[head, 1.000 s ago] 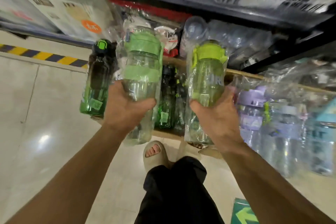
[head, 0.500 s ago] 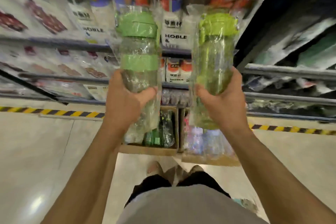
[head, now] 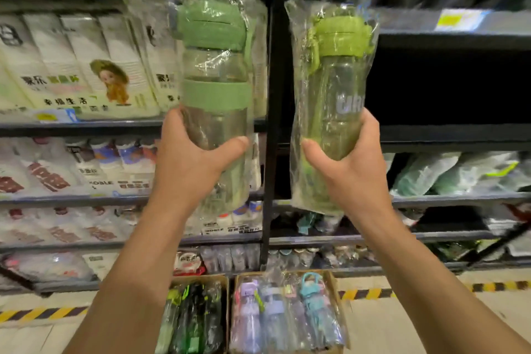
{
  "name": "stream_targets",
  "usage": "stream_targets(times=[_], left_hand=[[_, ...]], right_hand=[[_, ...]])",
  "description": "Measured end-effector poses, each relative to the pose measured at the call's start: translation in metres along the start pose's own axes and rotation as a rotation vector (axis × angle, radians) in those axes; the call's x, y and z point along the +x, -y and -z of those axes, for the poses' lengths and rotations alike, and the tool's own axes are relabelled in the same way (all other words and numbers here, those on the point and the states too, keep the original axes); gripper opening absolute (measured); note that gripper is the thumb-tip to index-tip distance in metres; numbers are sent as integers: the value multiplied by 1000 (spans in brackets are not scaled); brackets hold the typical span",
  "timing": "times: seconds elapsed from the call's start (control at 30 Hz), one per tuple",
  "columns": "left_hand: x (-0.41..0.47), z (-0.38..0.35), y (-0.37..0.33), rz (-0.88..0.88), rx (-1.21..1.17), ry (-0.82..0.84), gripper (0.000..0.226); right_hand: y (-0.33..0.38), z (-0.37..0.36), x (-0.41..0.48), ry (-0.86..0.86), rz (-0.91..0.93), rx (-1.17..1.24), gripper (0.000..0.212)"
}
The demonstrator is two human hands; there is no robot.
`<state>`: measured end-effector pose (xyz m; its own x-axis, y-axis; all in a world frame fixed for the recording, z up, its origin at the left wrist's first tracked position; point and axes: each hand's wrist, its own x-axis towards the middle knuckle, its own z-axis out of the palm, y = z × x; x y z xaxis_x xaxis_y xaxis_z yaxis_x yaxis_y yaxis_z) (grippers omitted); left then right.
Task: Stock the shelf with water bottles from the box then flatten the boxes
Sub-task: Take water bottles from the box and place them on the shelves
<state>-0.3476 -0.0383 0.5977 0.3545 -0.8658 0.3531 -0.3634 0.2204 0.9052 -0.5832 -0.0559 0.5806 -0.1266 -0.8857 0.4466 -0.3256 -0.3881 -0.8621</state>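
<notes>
My left hand grips a plastic-wrapped bottle with a sage-green lid and band, held upright before the shelf post. My right hand grips a second wrapped bottle with a lime-green lid, raised in front of a dark, bare shelf bay on the right. Below on the floor stand two open cardboard boxes: the left box holds green and black bottles, the right box holds purple and blue ones.
A black upright post divides the shelving. Left shelves carry white boxed cups and packaged flasks. Lower right shelves hold bagged goods. A yellow-black striped line runs along the floor at the shelf base.
Both hands have lifted their bottles from box level up to the upper shelves. The view has risen from the boxes to the shelf fronts, and the boxes now sit far below.
</notes>
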Motion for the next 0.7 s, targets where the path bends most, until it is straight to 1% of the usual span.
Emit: stream_targets(times=[0.1, 0.23, 0.37, 0.53, 0.6, 0.7], left_hand=[[0, -41, -42, -47, -51, -15, 80], [9, -83, -93, -125, -89, -5, 78], [26, -115, -134, -203, -145, 19, 79], [58, -151, -171, -318, -256, 122, 73], [69, -169, -181, -348, -294, 164, 68], [82, -199, -192, -374, -351, 239, 66]], right_hand=[[9, 54, 25, -34, 47, 13, 98], [19, 108, 57, -95, 106, 34, 89], [25, 145, 85, -150, 143, 52, 82], [26, 177, 119, -240, 168, 33, 83], [24, 191, 129, -272, 173, 4, 85], [19, 213, 145, -320, 165, -27, 87]])
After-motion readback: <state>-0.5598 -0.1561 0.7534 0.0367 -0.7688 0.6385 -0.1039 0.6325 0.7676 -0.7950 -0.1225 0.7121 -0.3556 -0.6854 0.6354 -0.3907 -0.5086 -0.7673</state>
